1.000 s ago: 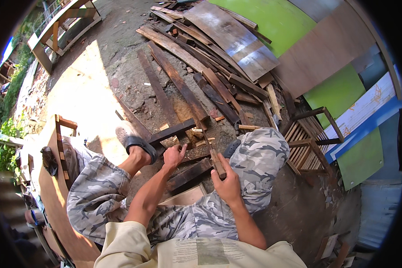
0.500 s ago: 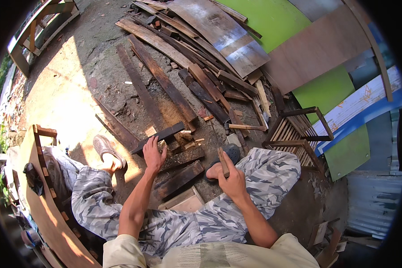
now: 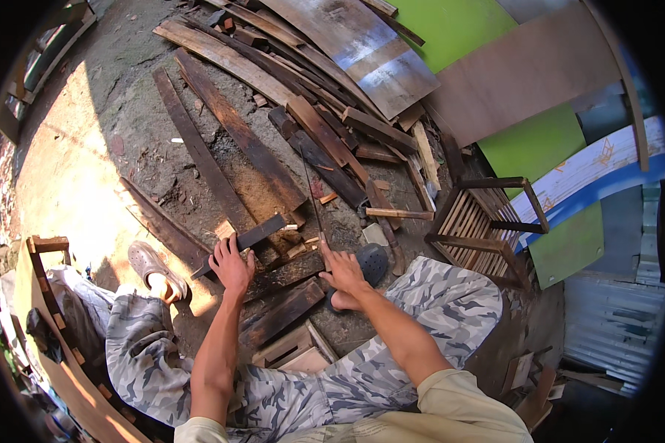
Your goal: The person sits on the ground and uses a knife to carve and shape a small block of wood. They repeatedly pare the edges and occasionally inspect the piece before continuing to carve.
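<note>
A dark wooden bar (image 3: pixel 264 232) is lying in front of the person, slanting from near left to far right above some short wood pieces, with the left hand (image 3: pixel 231 266) resting on its left part. That hand's fingers are bending over the bar, slightly spread, the thumb standing apart; whether they are gripping underneath, I cannot tell. Just to the right, the right hand (image 3: pixel 343 272) is closing around the near end of a long thin-bladed tool (image 3: pixel 312 193), its index finger stretching along it and its palm hiding the handle; the blade is pointing away, beyond the bar's right end. Dark wood blocks (image 3: pixel 284 314) are lying nearer the person, beside a pale wooden frame (image 3: pixel 298 356). One clog (image 3: pixel 155 270) is standing in sunlight on the left, another (image 3: pixel 372 264) just beyond the right hand. Long planks (image 3: pixel 236 129) are stretching across the ground farther off, a wood pile (image 3: pixel 325 140) lying behind them. To the right, a slatted wooden piece (image 3: pixel 488 225) is standing near green panels (image 3: pixel 539 151) and corrugated metal (image 3: pixel 613 325).
</note>
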The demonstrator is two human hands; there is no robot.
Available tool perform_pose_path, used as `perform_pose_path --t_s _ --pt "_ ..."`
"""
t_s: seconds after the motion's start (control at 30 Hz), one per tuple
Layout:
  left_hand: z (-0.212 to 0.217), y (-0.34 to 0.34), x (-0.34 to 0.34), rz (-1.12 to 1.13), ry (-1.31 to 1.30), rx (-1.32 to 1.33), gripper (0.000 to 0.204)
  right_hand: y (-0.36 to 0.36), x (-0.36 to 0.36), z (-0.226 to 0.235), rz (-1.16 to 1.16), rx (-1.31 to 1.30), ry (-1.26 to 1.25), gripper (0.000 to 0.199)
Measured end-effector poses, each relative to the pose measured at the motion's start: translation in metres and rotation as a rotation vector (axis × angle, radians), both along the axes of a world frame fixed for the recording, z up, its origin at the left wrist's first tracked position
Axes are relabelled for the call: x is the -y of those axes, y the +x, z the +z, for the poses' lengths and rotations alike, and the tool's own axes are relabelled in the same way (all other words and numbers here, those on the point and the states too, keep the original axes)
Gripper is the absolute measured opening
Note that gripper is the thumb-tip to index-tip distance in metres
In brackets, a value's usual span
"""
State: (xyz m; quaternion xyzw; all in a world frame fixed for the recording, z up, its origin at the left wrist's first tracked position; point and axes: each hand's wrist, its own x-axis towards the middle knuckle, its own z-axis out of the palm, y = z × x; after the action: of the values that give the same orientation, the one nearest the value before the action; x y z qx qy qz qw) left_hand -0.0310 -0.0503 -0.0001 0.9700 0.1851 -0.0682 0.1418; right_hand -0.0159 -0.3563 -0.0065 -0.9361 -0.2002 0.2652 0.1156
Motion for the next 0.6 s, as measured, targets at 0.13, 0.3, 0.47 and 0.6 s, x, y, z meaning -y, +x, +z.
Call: perform_pose_path --t_s 0.13,0.3,0.47,0.6 --pt "0.009 0.013 -0.003 -0.007 0.054 -0.095 0.067 0.015 0.039 -0.009 -0.237 0.114 -0.013 0.091" --pt "0.011 0.028 -0.022 -0.084 0.009 -0.242 0.064 0.052 0.073 -0.028 -1.108 -0.051 -0.409 0.092" --pt "-0.001 0.044 -0.041 -0.270 -0.086 -0.263 0.064 0.078 0.137 -0.064 -1.165 -0.436 -0.470 0.088" --pt "0.008 0.057 -0.048 -0.205 -0.211 -0.431 0.071 0.081 0.169 -0.077 -0.913 -0.478 -0.524 0.077"
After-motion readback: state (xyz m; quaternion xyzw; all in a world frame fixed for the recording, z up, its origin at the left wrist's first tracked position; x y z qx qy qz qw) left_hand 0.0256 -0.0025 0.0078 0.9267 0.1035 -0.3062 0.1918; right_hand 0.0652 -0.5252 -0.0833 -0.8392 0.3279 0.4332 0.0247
